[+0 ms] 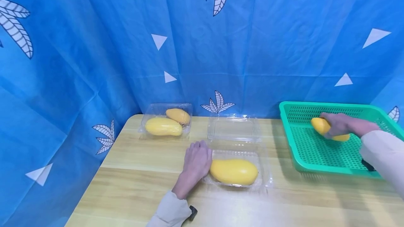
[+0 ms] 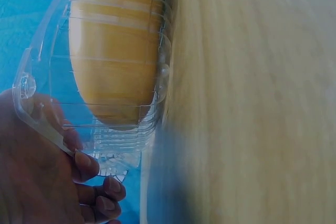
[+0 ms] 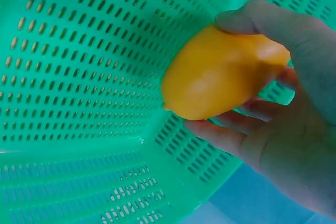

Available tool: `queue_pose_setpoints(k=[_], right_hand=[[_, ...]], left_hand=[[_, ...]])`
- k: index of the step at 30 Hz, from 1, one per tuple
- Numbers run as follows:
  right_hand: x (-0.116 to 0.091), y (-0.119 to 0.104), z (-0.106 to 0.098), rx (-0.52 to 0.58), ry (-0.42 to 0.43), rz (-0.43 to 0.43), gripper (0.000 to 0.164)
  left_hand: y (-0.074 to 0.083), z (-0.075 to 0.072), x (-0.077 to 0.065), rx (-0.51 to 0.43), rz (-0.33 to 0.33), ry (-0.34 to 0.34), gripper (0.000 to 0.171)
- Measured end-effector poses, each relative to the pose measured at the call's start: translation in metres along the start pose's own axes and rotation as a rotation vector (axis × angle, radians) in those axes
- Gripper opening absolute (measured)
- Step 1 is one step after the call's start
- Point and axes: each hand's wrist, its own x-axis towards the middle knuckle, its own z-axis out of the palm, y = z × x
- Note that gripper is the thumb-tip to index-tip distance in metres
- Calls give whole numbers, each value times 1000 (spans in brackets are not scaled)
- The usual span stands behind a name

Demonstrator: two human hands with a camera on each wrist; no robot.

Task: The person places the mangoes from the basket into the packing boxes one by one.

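My right hand grips a yellow-orange, mango-like fruit inside the green basket, thumb on one side and fingers on the other. My left hand is at the left edge of an opened clear plastic container. In the left wrist view its curled fingers hold the container's corner, and one finger shows through the plastic. A larger yellow fruit of similar shape lies in this container. The hinged lid is folded back flat on the table behind it.
A second clear container at the table's back left holds a long yellow fruit and a smaller orange-yellow one. The wooden table meets a blue patterned curtain at the back and left.
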Motion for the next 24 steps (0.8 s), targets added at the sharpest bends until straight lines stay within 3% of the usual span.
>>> queue_pose_setpoints(k=[9,15,24], right_hand=[[-12,-21,-12,93,152,25,77],[-15,-44,-20,189,189,21,77],[-25,-66,-18,199,209,37,74]], left_hand=[[0,0,-2,13,12,15,25],[-1,1,-1,4,11,17,26],[0,1,0,-12,11,12,26]])
